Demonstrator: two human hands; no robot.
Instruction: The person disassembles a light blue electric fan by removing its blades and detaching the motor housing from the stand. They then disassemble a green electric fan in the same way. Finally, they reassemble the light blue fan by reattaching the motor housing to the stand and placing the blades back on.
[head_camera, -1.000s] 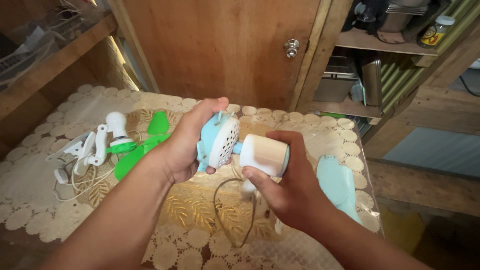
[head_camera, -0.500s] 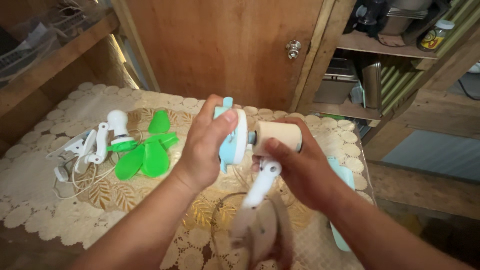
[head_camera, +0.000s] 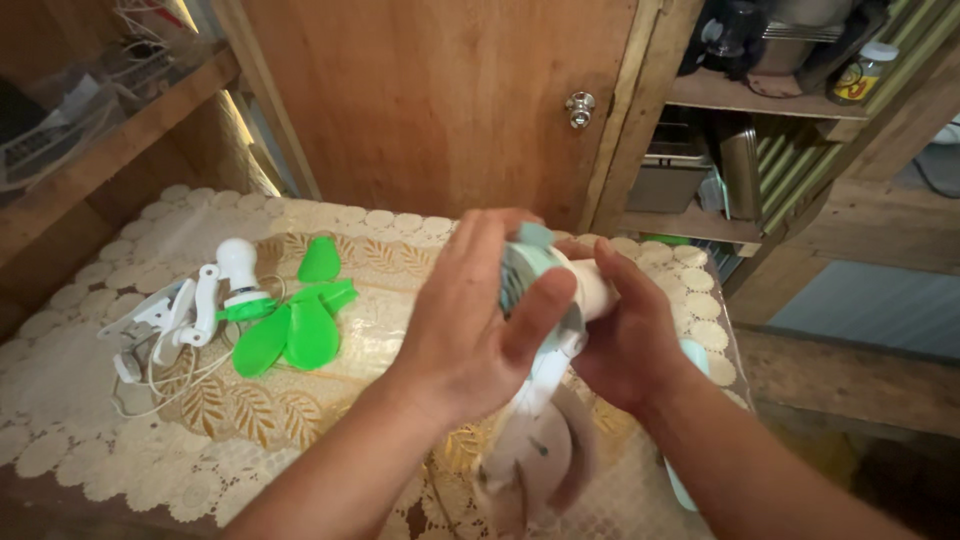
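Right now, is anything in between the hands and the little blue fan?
No. Both hands are already on it: the left hand wraps over the blue fan head, and the right hand cups the white motor body from behind. The green fan lies apart on the lace tablecloth.

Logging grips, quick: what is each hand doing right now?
Left hand: closed around the light-blue fan housing.
Right hand: closed around the fan's cream motor body.

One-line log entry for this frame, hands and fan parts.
left hand: grips blue fan housing | right hand: grips white motor body | green fan: on table
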